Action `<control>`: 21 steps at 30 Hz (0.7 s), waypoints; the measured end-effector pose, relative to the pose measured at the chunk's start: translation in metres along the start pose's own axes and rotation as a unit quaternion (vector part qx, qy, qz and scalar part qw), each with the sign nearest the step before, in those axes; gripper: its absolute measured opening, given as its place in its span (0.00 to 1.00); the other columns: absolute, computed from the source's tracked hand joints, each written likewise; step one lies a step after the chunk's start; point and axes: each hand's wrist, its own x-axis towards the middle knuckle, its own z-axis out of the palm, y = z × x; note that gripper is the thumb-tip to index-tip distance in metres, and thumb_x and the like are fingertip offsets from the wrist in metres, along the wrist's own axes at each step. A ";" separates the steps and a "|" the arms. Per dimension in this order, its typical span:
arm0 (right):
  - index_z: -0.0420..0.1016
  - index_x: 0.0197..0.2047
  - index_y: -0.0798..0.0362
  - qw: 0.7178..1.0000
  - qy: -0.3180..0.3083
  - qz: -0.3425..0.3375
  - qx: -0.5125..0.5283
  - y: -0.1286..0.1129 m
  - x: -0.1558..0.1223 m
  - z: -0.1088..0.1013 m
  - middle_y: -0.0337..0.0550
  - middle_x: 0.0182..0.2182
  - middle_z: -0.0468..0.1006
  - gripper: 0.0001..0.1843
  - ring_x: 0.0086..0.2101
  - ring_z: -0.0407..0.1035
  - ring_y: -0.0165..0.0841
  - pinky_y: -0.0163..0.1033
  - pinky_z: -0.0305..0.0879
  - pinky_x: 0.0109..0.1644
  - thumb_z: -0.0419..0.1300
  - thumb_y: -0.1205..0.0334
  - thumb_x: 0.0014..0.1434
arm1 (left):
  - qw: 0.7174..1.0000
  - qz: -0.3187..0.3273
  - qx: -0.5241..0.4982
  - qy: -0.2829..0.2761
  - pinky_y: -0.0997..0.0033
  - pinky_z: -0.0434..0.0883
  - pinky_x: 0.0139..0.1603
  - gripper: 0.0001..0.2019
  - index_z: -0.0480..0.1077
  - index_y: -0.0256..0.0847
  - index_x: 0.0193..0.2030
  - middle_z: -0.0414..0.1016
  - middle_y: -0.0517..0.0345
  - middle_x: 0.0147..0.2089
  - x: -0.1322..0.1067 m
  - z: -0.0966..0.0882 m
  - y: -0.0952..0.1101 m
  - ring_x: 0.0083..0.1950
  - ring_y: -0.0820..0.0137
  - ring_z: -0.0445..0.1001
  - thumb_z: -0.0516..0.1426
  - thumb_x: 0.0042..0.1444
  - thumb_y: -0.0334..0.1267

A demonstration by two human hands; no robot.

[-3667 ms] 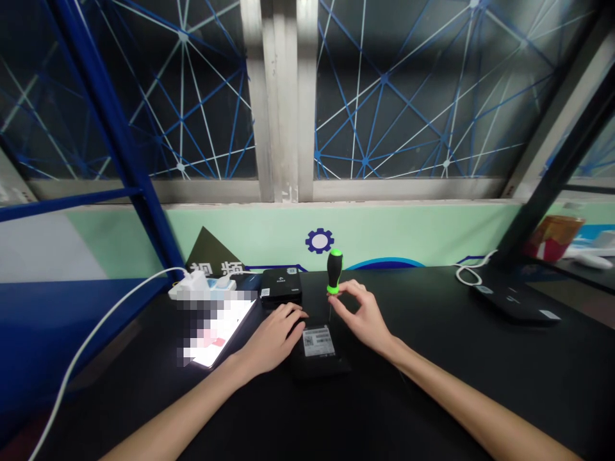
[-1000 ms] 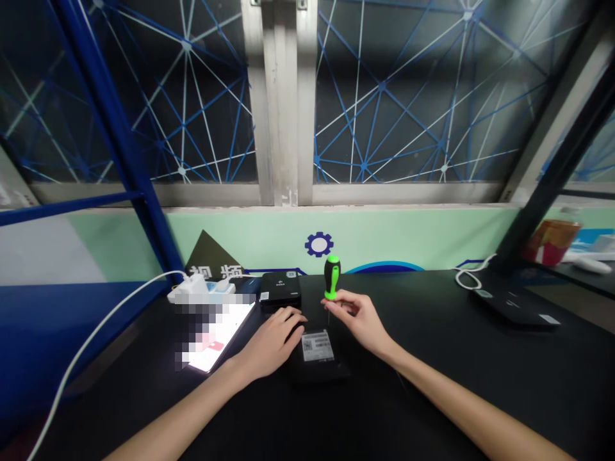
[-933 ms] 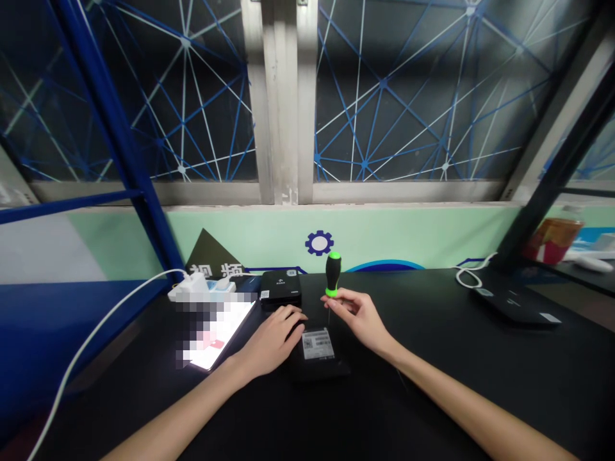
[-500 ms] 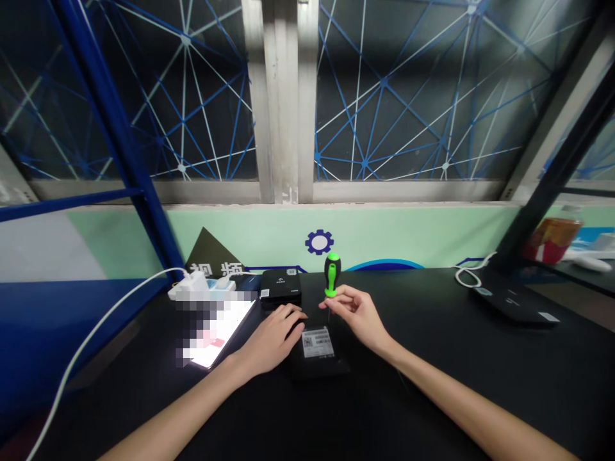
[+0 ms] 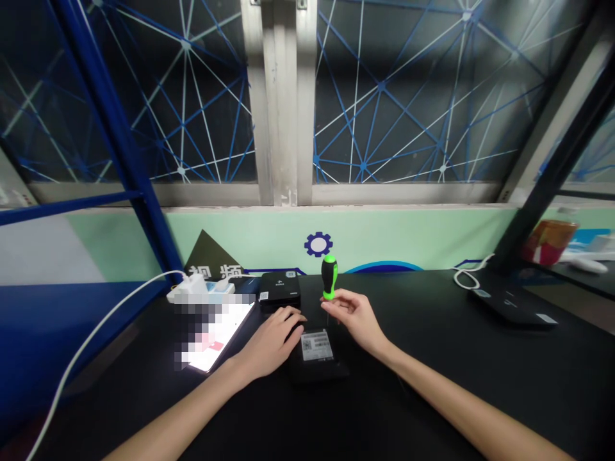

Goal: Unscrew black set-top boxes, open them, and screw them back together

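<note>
In my right hand (image 5: 358, 318) a screwdriver (image 5: 329, 278) with a black and bright green handle stands upright, its neck pinched between thumb and fingertips. Its thin shaft points down at the far edge of a flat black box (image 5: 319, 371). The exact spot where the tip touches is too dark to make out. A white printed label (image 5: 316, 346) covers part of the box's upper face. My left hand (image 5: 271, 339) grips the box at its far left corner, fingers curled over the edge and thumb beside the label.
Behind my left hand lies another black box (image 5: 279, 289). A lit phone (image 5: 223, 336) lies left of that hand, near a white power strip (image 5: 202, 288) with a cable. Far right on the black table (image 5: 456, 371) are a third black box (image 5: 514, 307) and a white cable (image 5: 466, 278).
The screwdriver handle has turned in my right fingers, so less of its green inlay faces me. My left hand stays on the box. The view has shifted slightly.
</note>
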 end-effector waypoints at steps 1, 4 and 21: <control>0.78 0.35 0.54 1.000 0.000 0.001 0.003 -0.001 0.000 0.000 0.37 0.26 0.76 0.14 0.25 0.66 0.27 0.33 0.65 0.30 0.72 0.55 0.51 | 1.000 -0.001 0.001 -0.001 0.60 0.68 0.60 0.16 0.69 0.45 0.57 0.70 0.53 0.56 0.000 0.000 0.000 0.58 0.63 0.69 0.44 0.72 0.41; 0.76 0.36 0.53 1.000 0.006 -0.007 0.010 -0.003 -0.001 0.000 0.36 0.27 0.76 0.14 0.26 0.67 0.27 0.32 0.65 0.31 0.73 0.57 0.50 | 1.000 -0.003 0.001 -0.002 0.60 0.68 0.61 0.16 0.69 0.45 0.57 0.70 0.53 0.56 0.000 -0.001 0.000 0.59 0.63 0.69 0.44 0.72 0.41; 0.79 0.32 0.55 0.999 0.029 -0.011 -0.022 -0.004 -0.001 0.001 0.34 0.21 0.70 0.14 0.21 0.59 0.25 0.32 0.57 0.25 0.72 0.53 0.51 | 1.000 -0.007 0.002 -0.007 0.59 0.68 0.61 0.16 0.68 0.45 0.58 0.70 0.53 0.56 0.000 0.000 0.000 0.59 0.63 0.68 0.44 0.72 0.41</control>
